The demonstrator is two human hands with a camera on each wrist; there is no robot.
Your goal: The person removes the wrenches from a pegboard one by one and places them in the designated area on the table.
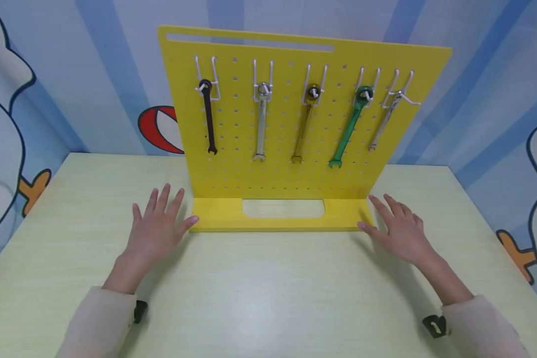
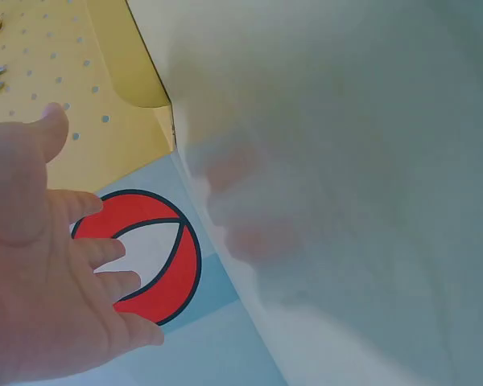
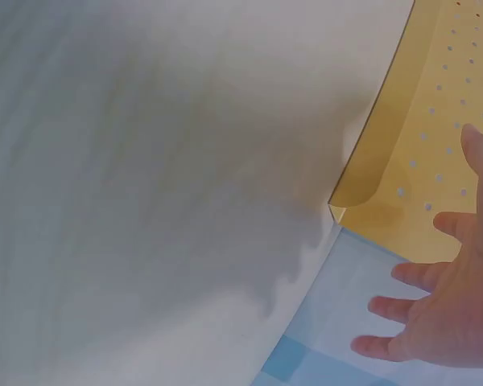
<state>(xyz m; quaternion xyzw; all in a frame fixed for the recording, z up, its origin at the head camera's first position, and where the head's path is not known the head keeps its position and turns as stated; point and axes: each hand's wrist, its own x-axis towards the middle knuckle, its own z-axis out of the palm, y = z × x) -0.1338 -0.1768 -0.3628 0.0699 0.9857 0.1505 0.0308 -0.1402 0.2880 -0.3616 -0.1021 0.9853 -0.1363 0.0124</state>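
Observation:
A yellow pegboard (image 1: 277, 119) stands upright on its base (image 1: 219, 223) at the back of the table. Five wrenches would be several: from left hang a black wrench (image 1: 209, 117), a silver wrench (image 1: 261, 122), a bronze-coloured wrench (image 1: 305, 124), a green wrench (image 1: 350, 127) and a smaller silver wrench (image 1: 386, 121), each on a white hook. My left hand (image 1: 154, 231) is spread beside the base's left end, thumb tip right at its corner. At the right end my right hand (image 1: 402, 231) is spread likewise, thumb overlapping the corner in the head view. Neither hand holds anything.
The pale wooden table (image 1: 259, 288) runs in front of the pegboard. Behind it rises a blue striped wall (image 1: 116, 64) with cartoon pictures, among them a red and white ball (image 2: 189, 265). A dark strap piece (image 1: 435, 325) shows by the right sleeve.

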